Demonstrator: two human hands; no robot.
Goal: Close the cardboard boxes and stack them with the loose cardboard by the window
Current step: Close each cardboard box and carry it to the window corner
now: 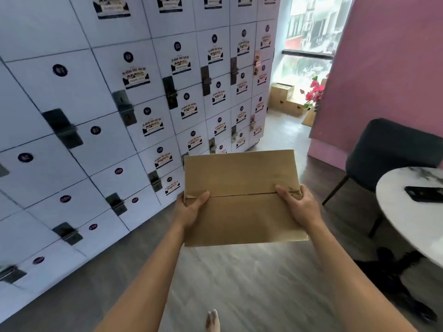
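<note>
I carry a closed brown cardboard box (242,197) in front of me, its two top flaps meeting in a seam across the middle. My left hand (190,208) grips its left side, thumb laid over the top near the seam. My right hand (298,206) grips its right side, thumb likewise on top. Far ahead, by the window (309,44), stacked cardboard boxes (282,99) stand on the floor, with a flat piece of loose cardboard (309,118) lying beside them.
A wall of white lockers (119,116) runs along the left. A pink wall (383,68), a dark chair (388,152) and a round marble table (407,216) with a phone (424,194) stand on the right. Pink flowers (315,92) sit near the window. A grey-floored passage (275,133) leads ahead.
</note>
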